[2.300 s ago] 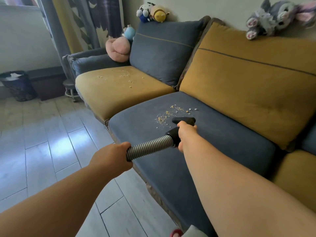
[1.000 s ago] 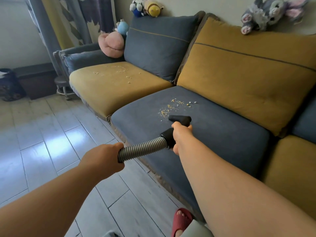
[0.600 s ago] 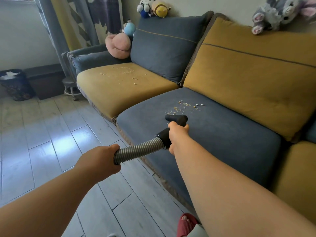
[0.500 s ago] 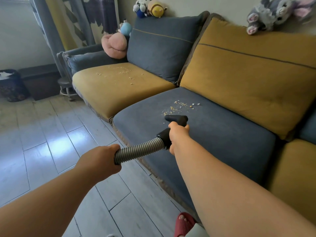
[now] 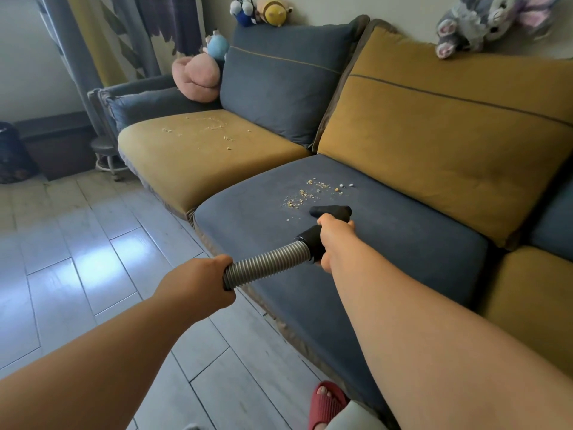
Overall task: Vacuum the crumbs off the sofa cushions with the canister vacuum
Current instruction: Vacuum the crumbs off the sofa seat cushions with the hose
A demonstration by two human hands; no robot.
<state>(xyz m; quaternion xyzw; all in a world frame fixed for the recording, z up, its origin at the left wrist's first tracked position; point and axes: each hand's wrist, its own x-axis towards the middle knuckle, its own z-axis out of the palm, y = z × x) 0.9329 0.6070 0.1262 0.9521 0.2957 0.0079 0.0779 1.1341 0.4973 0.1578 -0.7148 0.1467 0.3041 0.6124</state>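
A grey ribbed vacuum hose (image 5: 266,264) runs between my hands. My left hand (image 5: 201,282) is closed around its lower end. My right hand (image 5: 336,240) grips the black handle at its upper end. The black nozzle (image 5: 331,211) rests on the blue seat cushion (image 5: 403,243), just below a patch of pale crumbs (image 5: 310,193). More crumbs (image 5: 214,127) lie scattered on the mustard seat cushion (image 5: 192,159) to the left. The canister itself is out of view.
Plush toys sit on the sofa back: a pink one (image 5: 198,79) at the left arm, a grey one (image 5: 471,23) top right. A small round stool (image 5: 105,150) and a dark bin (image 5: 12,156) stand on the tiled floor (image 5: 77,249). My red slipper (image 5: 325,405) is near the sofa front.
The nozzle has slid a little toward the crumb patch on the blue cushion. Fewer crumbs lie at the near edge of the patch. Both hands keep their grips.
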